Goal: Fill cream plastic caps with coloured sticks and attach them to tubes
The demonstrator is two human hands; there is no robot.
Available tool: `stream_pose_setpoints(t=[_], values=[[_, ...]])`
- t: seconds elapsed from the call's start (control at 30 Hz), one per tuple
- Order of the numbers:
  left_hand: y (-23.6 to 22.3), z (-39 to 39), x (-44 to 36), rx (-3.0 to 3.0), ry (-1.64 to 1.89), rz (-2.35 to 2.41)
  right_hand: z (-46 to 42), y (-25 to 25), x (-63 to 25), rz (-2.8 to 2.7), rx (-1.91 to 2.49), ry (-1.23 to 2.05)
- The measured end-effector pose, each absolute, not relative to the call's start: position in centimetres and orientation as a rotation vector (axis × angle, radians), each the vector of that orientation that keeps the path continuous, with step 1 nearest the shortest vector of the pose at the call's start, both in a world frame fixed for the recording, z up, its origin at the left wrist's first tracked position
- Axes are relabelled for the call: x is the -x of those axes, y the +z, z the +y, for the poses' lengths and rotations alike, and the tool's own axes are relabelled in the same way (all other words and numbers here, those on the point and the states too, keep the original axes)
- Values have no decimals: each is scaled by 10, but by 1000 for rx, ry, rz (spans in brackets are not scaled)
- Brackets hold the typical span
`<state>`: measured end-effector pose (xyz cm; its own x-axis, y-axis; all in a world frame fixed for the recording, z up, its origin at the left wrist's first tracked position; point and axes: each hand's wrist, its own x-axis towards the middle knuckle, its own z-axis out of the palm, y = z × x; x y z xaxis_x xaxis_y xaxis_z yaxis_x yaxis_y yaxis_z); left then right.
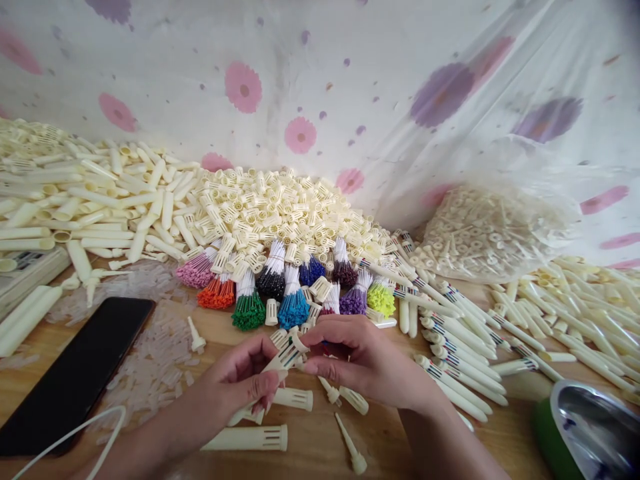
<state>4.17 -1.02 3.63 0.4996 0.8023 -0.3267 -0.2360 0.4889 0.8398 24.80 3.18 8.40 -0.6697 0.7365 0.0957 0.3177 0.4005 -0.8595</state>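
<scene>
My left hand (pixel 237 380) is closed around a cream multi-colour pen barrel (pixel 286 355), tilted with its slotted end up and to the right. Dark and coloured bits show in the slots. The thumb and fingers of my right hand (pixel 357 357) are pinched together at that slotted end; a speck of blue and red shows between them, too small to name. Beneath my hands lie another slotted barrel (pixel 250 438) and a pointed cream piece (pixel 350 445). Beyond them stand bundles of pen refills with coloured ends, such as green (pixel 249 308) and light blue (pixel 293 305).
A heap of slotted cream sleeves (pixel 280 207) lies at the back. A black phone (pixel 80 373) with a white cable rests on the left, beside clear plastic bits (pixel 150 367). Filled pens (pixel 460 373), a bag of parts (pixel 495 230) and a green-sided metal bowl (pixel 555 427) are on the right.
</scene>
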Motion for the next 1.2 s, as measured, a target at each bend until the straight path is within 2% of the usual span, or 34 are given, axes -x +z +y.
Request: stream_pose_setpoints(t=[0.13, 0.43, 0.77, 0.9, 1.03, 1.2], values=[[34, -11, -41, -806, 683, 784, 35, 88, -253, -2362, 779, 999], [36, -10, -42, -817, 650, 714, 38, 82, -250, -2418, 635, 862], [27, -9, -36, -916, 656, 707, 41, 82, -258, -2134, 703, 1206], [19, -4, -30, -1129, 771, 815, 36, 90, -259, -2078, 738, 1182], [14, 2, -29, -1252, 940, 665, 28, 102, -262, -2084, 635, 1191], [15, 3, -30, -1256, 1051, 583, 22, 97, -255, -1765, 543, 1500]])
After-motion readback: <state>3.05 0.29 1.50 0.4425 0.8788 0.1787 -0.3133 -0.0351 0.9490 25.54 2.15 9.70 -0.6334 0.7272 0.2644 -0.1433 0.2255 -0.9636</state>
